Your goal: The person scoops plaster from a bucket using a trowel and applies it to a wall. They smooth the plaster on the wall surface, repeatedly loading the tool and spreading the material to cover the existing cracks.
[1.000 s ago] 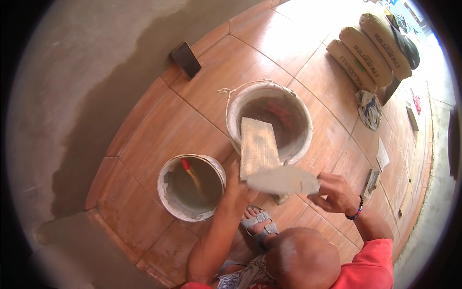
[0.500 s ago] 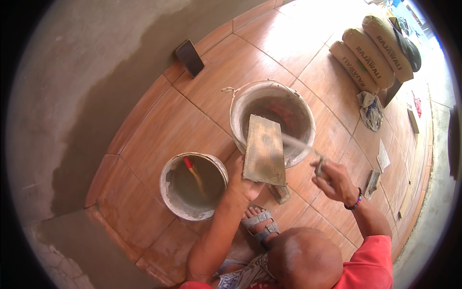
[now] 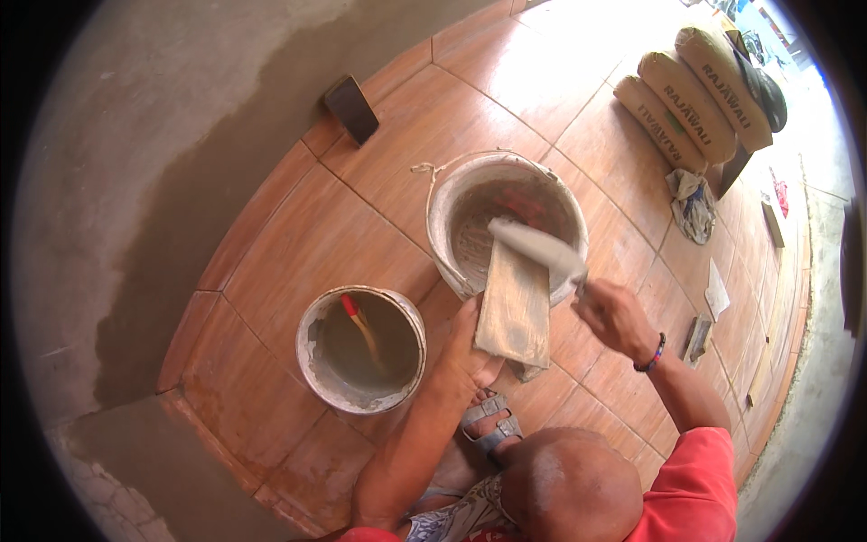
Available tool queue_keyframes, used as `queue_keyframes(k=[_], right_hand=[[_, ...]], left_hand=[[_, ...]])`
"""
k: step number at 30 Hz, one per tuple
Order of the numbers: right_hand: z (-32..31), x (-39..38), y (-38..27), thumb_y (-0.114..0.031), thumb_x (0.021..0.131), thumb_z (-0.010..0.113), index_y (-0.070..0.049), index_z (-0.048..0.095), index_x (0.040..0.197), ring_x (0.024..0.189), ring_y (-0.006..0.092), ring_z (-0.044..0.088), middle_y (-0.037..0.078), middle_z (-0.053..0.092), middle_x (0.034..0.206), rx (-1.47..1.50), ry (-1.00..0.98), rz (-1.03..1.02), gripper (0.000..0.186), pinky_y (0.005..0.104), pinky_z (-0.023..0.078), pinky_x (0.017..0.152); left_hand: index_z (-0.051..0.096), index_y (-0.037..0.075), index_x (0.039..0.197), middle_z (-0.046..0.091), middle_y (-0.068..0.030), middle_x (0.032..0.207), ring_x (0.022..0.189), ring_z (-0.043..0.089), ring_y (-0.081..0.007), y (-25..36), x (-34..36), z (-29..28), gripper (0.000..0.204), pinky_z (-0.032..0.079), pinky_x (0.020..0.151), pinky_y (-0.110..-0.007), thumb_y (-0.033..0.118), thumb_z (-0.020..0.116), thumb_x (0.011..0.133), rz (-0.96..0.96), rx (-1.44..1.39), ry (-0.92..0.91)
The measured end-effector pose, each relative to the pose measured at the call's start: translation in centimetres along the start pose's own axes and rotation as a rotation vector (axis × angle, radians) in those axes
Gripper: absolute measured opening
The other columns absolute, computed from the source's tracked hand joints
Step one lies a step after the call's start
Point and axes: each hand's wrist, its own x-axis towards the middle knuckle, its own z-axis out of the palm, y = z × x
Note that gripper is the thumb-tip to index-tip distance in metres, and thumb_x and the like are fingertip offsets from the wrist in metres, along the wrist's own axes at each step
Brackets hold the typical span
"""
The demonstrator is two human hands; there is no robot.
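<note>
My left hand (image 3: 468,348) grips a mortar-smeared wooden board (image 3: 513,316), holding it at the near side of the large grimy bucket (image 3: 442,221), over its rim. My right hand (image 3: 614,321) is closed on the handle of a trowel, whose blade (image 3: 537,246) lies across the top end of the board, above the bucket. Some grey paste coats the inside of the bucket. To the lower left is a smaller pail (image 3: 313,361) of murky water with a red-tipped wooden-handled tool (image 3: 366,330) in it.
A phone (image 3: 352,108) leans by the damp grey wall (image 3: 163,217). Stacked sacks (image 3: 686,117), a crumpled bag (image 3: 691,208) and scraps (image 3: 700,339) lie right on the tiled floor (image 3: 334,235). My sandalled foot (image 3: 488,425) is beneath my arms.
The board has shifted a little to the right and is angled differently. The trowel has swung from the board's near end up to its far end, over the bucket.
</note>
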Motion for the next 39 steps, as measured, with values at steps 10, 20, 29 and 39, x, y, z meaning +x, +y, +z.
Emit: queue_keyframes(k=[10, 20, 29, 39], right_hand=[[2.1, -4.0, -0.2, -0.014, 0.092, 0.062, 0.0, 0.063, 0.115, 0.082, 0.0237, 0.067, 0.018, 0.068, 0.097, 0.034, -0.093, -0.309, 0.027, 0.0336, 0.054, 0.071], [-0.6, 1.4, -1.3, -0.025, 0.096, 0.054, 0.001, 0.057, 0.12, 0.093, 0.0403, 0.062, 0.025, 0.065, 0.103, 0.077, 0.152, 0.115, 0.036, 0.0434, 0.047, 0.078], [1.8, -2.6, -6.5, -0.02, 0.093, 0.058, 0.0, 0.057, 0.111, 0.069, 0.0277, 0.059, 0.02, 0.06, 0.08, 0.337, 0.218, 0.098, 0.026, 0.0398, 0.046, 0.064], [4.6, 0.6, -2.3, -0.021, 0.096, 0.054, 0.001, 0.056, 0.119, 0.068, 0.024, 0.059, 0.019, 0.064, 0.087, 0.399, 0.173, 0.139, 0.032, 0.0373, 0.049, 0.066]], left_hand=[[0.053, 0.002, 0.125, 0.063, -0.0088, 0.11, 0.095, 0.064, -0.0188, 0.9, 0.9, 0.2, 0.033, 0.055, 0.081, -0.034, 0.02, 0.047, 0.098, 0.246, 0.021, -0.039], [0.04, 0.004, 0.135, 0.056, -0.0078, 0.122, 0.107, 0.058, -0.0179, 1.2, 0.7, 0.6, 0.038, 0.051, 0.091, -0.035, 0.016, 0.049, 0.1, 0.391, 0.224, -0.042], [0.037, 0.008, 0.129, 0.049, -0.0065, 0.128, 0.119, 0.048, -0.0164, 3.3, 3.8, 0.4, 0.045, 0.037, 0.104, -0.035, 0.006, 0.062, 0.092, 0.772, 0.305, -0.261], [0.034, 0.003, 0.134, 0.046, -0.009, 0.127, 0.116, 0.047, -0.017, 2.0, 3.4, -2.4, 0.049, 0.037, 0.101, -0.031, 0.002, 0.056, 0.09, 0.989, 0.751, -0.056]])
